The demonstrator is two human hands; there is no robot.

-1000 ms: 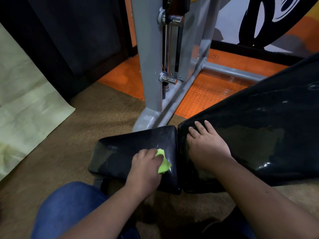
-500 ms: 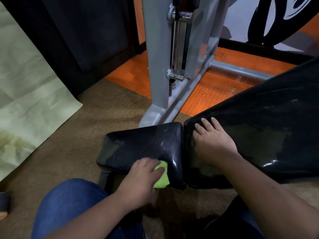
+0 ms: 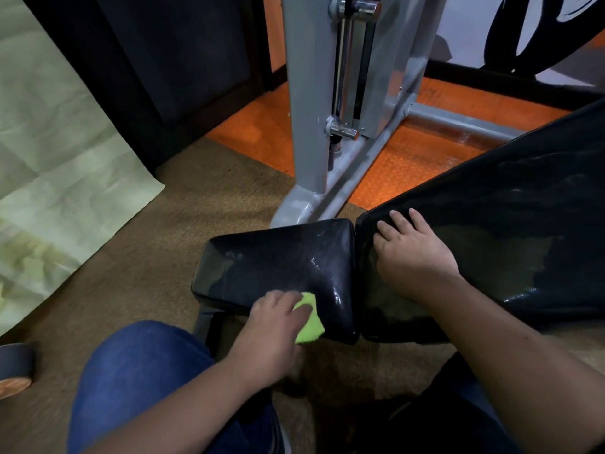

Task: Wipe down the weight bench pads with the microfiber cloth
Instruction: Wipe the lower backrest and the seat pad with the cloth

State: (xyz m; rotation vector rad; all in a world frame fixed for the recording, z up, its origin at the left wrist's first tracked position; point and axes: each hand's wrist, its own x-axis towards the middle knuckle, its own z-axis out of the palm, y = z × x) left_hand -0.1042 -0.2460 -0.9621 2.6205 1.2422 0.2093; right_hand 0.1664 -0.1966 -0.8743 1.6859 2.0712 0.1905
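A small black seat pad (image 3: pixel 278 260) lies in the middle, its surface streaked wet. To its right a long black back pad (image 3: pixel 510 231) slopes upward. My left hand (image 3: pixel 271 329) presses a lime-green microfiber cloth (image 3: pixel 309 324) against the seat pad's near right edge, fingers curled over the cloth. My right hand (image 3: pixel 412 253) rests flat on the lower end of the back pad, fingers spread, holding nothing.
A grey steel machine frame (image 3: pixel 311 132) stands just behind the seat pad on an orange floor mat (image 3: pixel 409 165). Brown carpet (image 3: pixel 147 273) surrounds the bench. A pale green sheet (image 3: pixel 55 165) lies at left. My blue-jeaned knee (image 3: pixel 137 371) is below the pad.
My left hand has slid the cloth from the top of the seat pad toward its near edge. The right hand stays planted on the back pad.
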